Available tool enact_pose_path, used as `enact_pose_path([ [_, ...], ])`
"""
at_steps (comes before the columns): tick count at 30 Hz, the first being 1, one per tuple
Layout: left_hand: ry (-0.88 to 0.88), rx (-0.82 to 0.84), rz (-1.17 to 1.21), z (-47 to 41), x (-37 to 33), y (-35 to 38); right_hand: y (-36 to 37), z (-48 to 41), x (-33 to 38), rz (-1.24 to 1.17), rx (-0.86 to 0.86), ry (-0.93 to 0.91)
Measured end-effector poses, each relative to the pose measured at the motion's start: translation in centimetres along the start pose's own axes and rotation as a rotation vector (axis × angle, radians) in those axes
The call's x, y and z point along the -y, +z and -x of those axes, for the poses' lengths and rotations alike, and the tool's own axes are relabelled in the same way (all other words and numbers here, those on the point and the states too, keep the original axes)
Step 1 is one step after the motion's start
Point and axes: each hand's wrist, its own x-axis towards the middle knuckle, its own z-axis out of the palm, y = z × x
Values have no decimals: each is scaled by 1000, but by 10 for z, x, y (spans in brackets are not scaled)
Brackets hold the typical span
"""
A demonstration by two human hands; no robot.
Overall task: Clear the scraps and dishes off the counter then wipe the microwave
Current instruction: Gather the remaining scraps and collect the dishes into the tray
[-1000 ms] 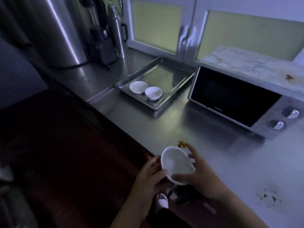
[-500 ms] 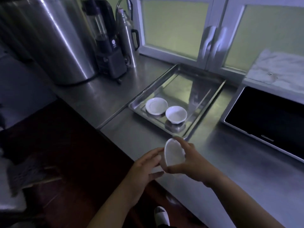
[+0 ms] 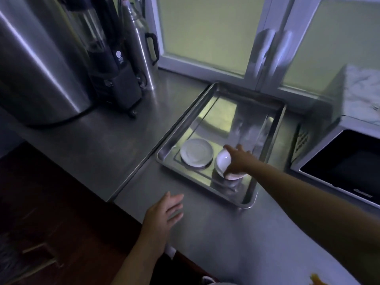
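White bowl (image 3: 223,163) is gripped by right hand (image 3: 240,159) inside steel tray (image 3: 197,179).

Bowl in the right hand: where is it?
Head view, centre: the bowl is over the near end of the tray, just right of the saucer, gripped by the right hand.
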Motion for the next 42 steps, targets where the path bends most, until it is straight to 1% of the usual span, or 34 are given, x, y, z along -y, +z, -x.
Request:
enact_pose_path([
  [4,-39,107,-80,-54,-40,-14,15,-25,17,8,70,113],
  [9,-101,157,-120,-112,-73,-25,26,-28,21,-45,15,217],
  [12,-159,231,-141,-133,-86,-13,30,-23,23,-154,-31,312],
  [14,-156,313,-197,-141,-92,-2,27,-15,29,-380,-108,406],
  [16,-95,429,-293,-146,-102,9,17,2,39,-757,-201,427],
  [17,-46,496,-348,-147,-106,15,8,15,45,-958,-216,397],
  [19,35,655,-457,-146,-114,26,-10,48,59,-1272,-164,311],
  [21,72,845,-546,-139,-120,39,-23,82,67,-1450,-101,190],
  [23,102,1032,-565,-130,-121,52,-31,110,74,-1534,-94,93],
  [24,114,1102,-548,-126,-120,59,-35,123,77,-1561,-102,63],
  [26,132,1178,-525,-119,-118,69,-38,142,82,-1582,-121,28],
  [28,125,1210,-532,-115,-117,74,-37,158,85,-1545,-163,17],
  [31,107,1309,-546,-112,-117,78,-30,174,87,-1456,-240,31],
  [34,132,1389,-586,-105,-116,80,-21,186,87,-1420,-271,50],
  [38,89,1382,-549,-98,-110,78,-11,189,87,-1480,-314,121],
  [42,36,1333,-521,-104,-103,68,-9,175,85,-1505,-208,93],
])
